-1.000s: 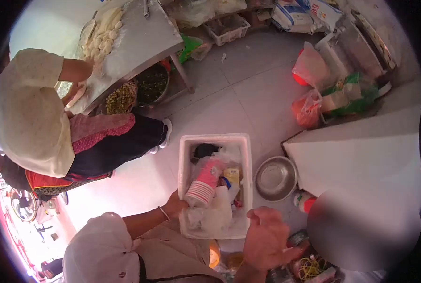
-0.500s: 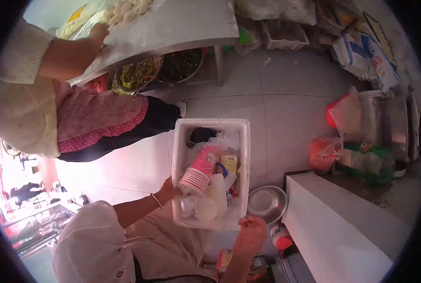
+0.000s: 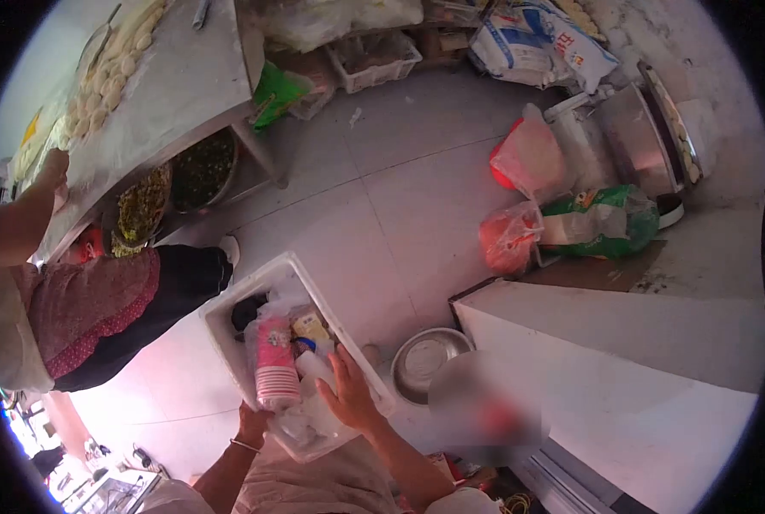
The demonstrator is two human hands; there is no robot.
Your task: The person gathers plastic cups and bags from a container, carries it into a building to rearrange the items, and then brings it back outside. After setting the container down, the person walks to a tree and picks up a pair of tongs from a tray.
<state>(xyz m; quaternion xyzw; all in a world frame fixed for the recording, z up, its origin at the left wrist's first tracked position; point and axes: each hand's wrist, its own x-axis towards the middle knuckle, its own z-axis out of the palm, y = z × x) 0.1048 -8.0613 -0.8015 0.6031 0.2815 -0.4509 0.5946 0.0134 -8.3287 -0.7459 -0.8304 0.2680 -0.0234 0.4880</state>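
A white foam box (image 3: 227, 347) sits tilted in front of my body. It holds a stack of pink and white paper cups (image 3: 276, 364) in clear plastic, a small yellow packet (image 3: 310, 327), a black item (image 3: 247, 311) and crumpled bags. My left hand (image 3: 254, 422) grips the box's near left edge, its fingers partly hidden by the rim. Over the right side of the box reaches my right hand (image 3: 350, 396), fingers spread, above or touching a white item beside the cups; contact is not clear.
A metal basin (image 3: 431, 360) stands right of the box, beside a white ledge (image 3: 605, 334). At left, another person's hand (image 3: 53, 176) rests by a worktable (image 3: 173, 77) bearing dough pieces; filled bowls (image 3: 203, 171) sit beneath. Red bags (image 3: 509, 236) and a green package (image 3: 605, 224) lie at right.
My right hand has moved from outside the box's near right corner to inside it, fingers spreading. The box has turned and shifted left and down in view; the whole view has swung too.
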